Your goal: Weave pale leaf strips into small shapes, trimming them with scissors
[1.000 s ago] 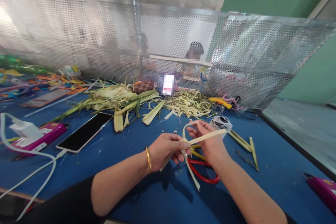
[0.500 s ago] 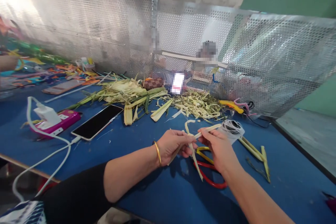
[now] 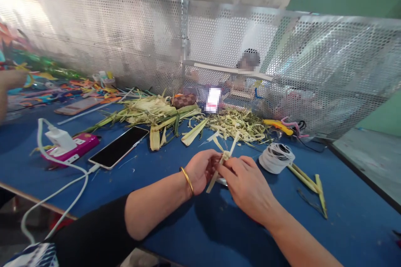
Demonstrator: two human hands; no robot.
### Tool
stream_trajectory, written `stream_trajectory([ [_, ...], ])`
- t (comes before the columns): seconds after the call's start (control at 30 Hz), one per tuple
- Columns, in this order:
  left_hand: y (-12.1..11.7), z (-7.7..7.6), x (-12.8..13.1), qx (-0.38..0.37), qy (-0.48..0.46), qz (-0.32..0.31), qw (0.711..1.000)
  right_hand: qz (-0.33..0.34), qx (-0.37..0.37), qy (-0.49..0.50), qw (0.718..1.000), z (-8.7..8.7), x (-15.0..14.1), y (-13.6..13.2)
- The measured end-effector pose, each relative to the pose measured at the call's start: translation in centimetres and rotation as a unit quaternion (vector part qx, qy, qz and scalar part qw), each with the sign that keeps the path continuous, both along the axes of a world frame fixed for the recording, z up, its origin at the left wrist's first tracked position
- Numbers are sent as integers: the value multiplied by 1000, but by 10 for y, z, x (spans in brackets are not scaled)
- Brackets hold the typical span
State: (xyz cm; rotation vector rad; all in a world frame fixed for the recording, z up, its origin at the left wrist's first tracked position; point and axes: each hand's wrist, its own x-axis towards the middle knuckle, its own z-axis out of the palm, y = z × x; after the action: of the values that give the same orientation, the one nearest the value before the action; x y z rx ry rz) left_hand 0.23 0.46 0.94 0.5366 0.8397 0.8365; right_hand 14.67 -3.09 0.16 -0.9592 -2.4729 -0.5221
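Observation:
Pale leaf strips (image 3: 226, 156) cross in a small knot between my hands, their loose ends sticking up and down. My left hand (image 3: 203, 169) pinches the strips from the left, with a gold bangle on its wrist. From the right, the fingers of my right hand (image 3: 246, 179) close on the same knot, partly hiding it. A small shiny piece under the fingers is too covered to make out. Just beyond my right hand stands a spool of white cord (image 3: 276, 158). Ahead of the hands lies a heap of shredded leaf strips (image 3: 239, 125).
Long leaves (image 3: 153, 110) and a checkered pouch (image 3: 184, 101) lie by the perforated metal screen (image 3: 140, 41). At left are a phone (image 3: 119, 148) on a cable and a purple power strip (image 3: 79, 150). Cut stalks (image 3: 308, 181) lie right. Another person's hand (image 3: 12, 79) shows far left.
My right hand has moved left and down over the strips, whose crossing ends now point upward. The red and yellow handles seen under it earlier are now almost wholly hidden.

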Motion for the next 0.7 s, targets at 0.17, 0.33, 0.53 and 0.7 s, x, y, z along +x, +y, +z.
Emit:
stream_trajectory([
  [0.17,-1,-7,2,76,8,-27,997,-6,63,-49,997,-11,-3,2],
  [0.33,-2,-8,0,81,19,-12,996,1,52,-2,999,-11,-3,2],
  [0.53,-1,-8,0,86,54,4,995,25,13,37,999,-11,-4,-1],
  [0.7,0,-12,0,104,42,21,993,84,-15,47,995,-9,-6,-5],
])
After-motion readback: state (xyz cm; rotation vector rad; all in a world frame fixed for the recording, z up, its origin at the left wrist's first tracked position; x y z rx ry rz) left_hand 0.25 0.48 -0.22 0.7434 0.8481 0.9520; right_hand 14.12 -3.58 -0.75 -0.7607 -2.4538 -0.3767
